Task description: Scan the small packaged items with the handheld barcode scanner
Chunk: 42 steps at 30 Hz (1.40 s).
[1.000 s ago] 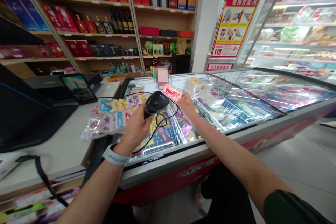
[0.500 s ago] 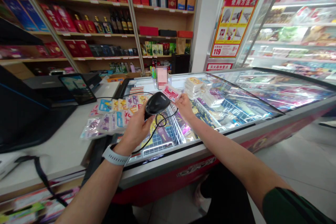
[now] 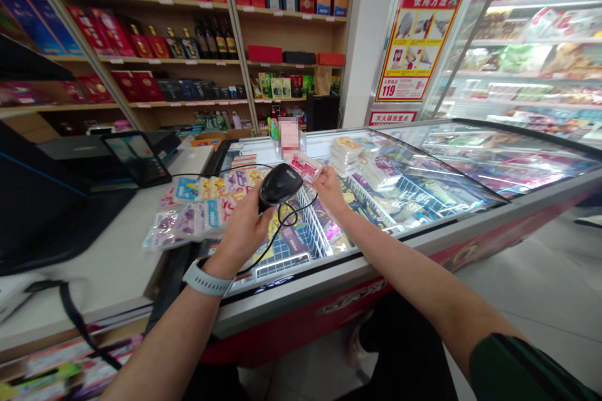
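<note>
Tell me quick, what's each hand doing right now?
Left hand: closed around the black corded handheld barcode scanner.
Right hand: closed on the small pink and white plastic-wrapped packet, in front of the scanner.

Place: a small retail shop, seen from the checkout counter [image 3: 117, 263].
Shelving: wooden wall shelves [image 3: 282, 12] lined with boxed liquor in red, blue and gold cartons, dark bottles [image 3: 214, 44] in a row, price tags along the shelf edges.
Cold storage: a glass-topped chest freezer [image 3: 423, 169] with wire baskets of packaged frozen goods; an upright glass-door chiller [image 3: 531, 50] stocked with packets.
Checkout gear: a corded black barcode scanner [image 3: 278, 185], a small customer-facing screen [image 3: 137, 158] beside a dark till monitor.
Goods on counter: wrapped snack packets [image 3: 197, 210] spread out.
Signage: a red fire-hydrant instruction poster [image 3: 423, 25] on the pillar.
</note>
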Tool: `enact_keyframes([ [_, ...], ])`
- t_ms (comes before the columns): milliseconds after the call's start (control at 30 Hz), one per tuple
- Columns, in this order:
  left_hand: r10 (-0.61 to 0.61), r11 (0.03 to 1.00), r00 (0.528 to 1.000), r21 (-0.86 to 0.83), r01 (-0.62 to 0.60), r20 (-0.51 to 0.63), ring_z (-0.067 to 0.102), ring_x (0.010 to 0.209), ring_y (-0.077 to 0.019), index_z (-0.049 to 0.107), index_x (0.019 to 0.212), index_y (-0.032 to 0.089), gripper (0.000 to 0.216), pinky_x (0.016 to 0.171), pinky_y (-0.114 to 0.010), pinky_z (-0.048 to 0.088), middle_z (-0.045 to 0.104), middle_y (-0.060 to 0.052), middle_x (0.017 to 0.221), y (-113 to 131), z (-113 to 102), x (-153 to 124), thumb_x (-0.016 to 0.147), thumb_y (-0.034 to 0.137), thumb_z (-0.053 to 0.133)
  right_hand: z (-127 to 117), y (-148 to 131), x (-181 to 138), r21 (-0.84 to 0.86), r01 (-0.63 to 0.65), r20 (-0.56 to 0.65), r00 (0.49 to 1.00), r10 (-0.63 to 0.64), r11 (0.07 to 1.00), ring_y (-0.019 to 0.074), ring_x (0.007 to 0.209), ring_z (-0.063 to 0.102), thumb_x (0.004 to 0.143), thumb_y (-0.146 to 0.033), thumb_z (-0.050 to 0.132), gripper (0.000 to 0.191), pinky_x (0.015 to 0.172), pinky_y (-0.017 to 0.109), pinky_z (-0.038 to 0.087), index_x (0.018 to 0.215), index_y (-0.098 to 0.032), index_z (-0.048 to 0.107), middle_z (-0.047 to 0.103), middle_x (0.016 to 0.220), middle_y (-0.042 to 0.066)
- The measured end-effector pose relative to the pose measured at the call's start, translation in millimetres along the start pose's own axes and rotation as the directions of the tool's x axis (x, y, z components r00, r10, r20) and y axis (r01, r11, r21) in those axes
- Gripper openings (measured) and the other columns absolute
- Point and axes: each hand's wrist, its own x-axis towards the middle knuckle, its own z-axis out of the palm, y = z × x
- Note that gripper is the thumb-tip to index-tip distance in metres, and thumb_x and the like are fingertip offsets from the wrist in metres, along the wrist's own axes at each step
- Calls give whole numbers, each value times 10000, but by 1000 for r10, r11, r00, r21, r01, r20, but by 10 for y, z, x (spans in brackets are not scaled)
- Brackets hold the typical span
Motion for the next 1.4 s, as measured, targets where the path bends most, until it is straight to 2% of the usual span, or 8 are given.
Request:
enact_keyframes([
  [300,104,988,994,109,-107,32,513,1216,-286,333,1412,144,583,1027,-470,405,525,-153,1345,-36,60,-20,858,233,490,-348,-541,-103,-377,221,-22,969,-247,900,212,921,663,856,-336,534,199,875,379,509,999,-234,440,664,961,48],
  [433,98,987,994,125,-102,40,512,1214,-289,364,1398,146,569,1030,-463,404,543,-146,1325,-25,67,-28,850,224,498,-904,-855,-166,-667,361,86,906,-414,652,222,1120,600,897,-301,487,168,977,395,464,1052,-237,490,635,1188,84],
  [633,84,989,996,123,-86,18,533,1172,-290,377,1389,111,562,1017,-464,412,552,-161,1312,-1,51,-25,851,224,497,-1874,-949,-61,-951,219,92,875,-476,219,263,1066,625,879,-255,472,226,936,423,476,1082,-210,559,670,1142,103],
  [867,22,996,998,82,-16,-66,543,1153,-299,392,1387,141,562,985,-462,431,584,-144,1249,9,2,7,843,227,498,-2213,-729,21,-949,286,222,907,-357,135,253,1104,609,779,-131,411,355,943,434,485,1069,-187,608,662,1166,105],
  [1033,6,998,998,62,-2,-66,540,1161,-295,391,1390,154,568,995,-463,427,572,-136,1270,23,6,5,837,224,499,-1845,-726,-87,-919,343,239,877,-416,195,266,1218,527,773,-146,434,381,1042,491,404,1106,-188,615,614,1255,109],
  [1200,27,997,997,68,-22,-70,534,1174,-298,378,1402,153,579,1000,-465,424,572,-141,1271,8,25,-4,842,234,499,-774,-596,-154,-708,431,370,901,-227,560,261,1069,621,838,-252,524,298,975,440,458,1112,-224,638,677,1131,73],
  [1300,28,998,996,59,-23,-84,522,1198,-295,367,1406,146,582,1014,-468,417,547,-148,1313,-16,27,-7,848,249,498,-88,-370,-114,-522,520,575,800,-171,677,272,1100,601,777,-256,639,395,982,434,451,1169,-220,608,654,1180,81],
  [1400,27,997,996,74,-21,-80,509,1218,-295,371,1395,124,572,1029,-472,407,534,-161,1327,-39,27,-7,851,245,496,392,-99,-62,-461,624,709,687,-161,631,310,1212,514,720,-303,718,466,1037,461,394,1156,-186,604,595,1271,118],
])
